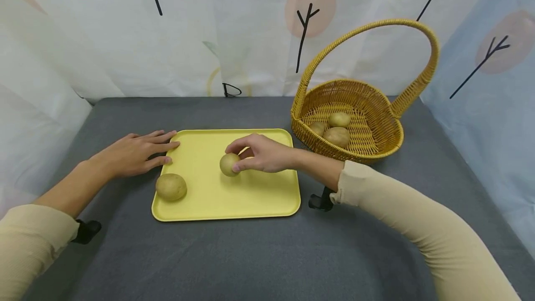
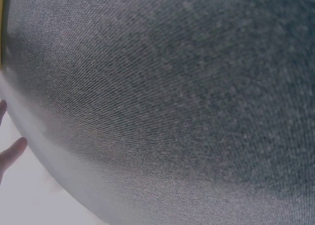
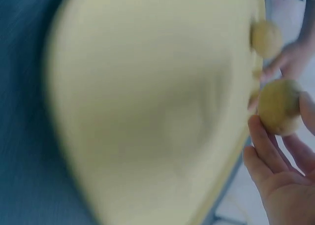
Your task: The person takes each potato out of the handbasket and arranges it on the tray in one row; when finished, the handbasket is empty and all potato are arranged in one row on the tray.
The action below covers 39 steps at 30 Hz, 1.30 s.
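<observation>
My right hand (image 1: 264,153) pinches a small potato (image 1: 229,165) between thumb and fingers over the middle of the yellow tray (image 1: 251,203). In the right wrist view the same potato (image 3: 278,107) sits in the fingertips, above the tray's surface. A larger potato (image 1: 171,186) lies at the tray's left side, by the front corner. My left hand (image 1: 135,153) lies with fingers spread, its fingertips at the tray's left edge, just behind that larger potato. The left wrist view catches only two of its fingertips (image 2: 14,153).
A wicker basket (image 1: 378,138) with a tall arched handle stands behind and right of the tray. Several potatoes (image 1: 336,137) lie inside it. Dark grey cloth (image 1: 234,259) covers the table, and a printed white curtain (image 1: 251,36) hangs behind.
</observation>
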Motion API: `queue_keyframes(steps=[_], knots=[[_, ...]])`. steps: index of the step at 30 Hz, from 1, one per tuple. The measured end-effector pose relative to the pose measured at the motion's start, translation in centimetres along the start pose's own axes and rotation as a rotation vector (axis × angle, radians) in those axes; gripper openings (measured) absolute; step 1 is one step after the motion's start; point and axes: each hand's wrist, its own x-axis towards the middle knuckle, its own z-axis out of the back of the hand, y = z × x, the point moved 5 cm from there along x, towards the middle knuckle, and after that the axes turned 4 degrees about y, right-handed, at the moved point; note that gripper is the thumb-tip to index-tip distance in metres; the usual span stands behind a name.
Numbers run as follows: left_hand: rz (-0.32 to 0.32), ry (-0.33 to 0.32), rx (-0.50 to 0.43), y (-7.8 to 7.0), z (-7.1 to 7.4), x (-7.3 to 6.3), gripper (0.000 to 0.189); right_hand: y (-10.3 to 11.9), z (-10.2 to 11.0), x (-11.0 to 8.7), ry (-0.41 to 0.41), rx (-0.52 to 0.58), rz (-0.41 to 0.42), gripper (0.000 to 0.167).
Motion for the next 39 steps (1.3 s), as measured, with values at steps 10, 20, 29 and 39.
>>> queue_keyframes(steps=[10,20,29,39], knots=[[0.004,-0.006,-0.004,0.0,0.0,0.0,0.054,-0.2,-4.6,3.6,0.008,0.0,-0.005,0.042],[-0.004,-0.009,-0.003,0.0,0.0,0.1,0.054,0.0,-6.2,4.8,0.011,-0.127,-0.018,0.044],[-0.002,-0.009,-0.001,0.0,-0.1,0.1,0.054,-0.2,-5.9,4.6,0.009,-0.245,-0.026,0.05],[0.006,-0.001,0.005,0.0,-0.1,0.1,0.055,-0.4,-5.4,4.4,-0.017,-0.301,-0.045,0.043]])
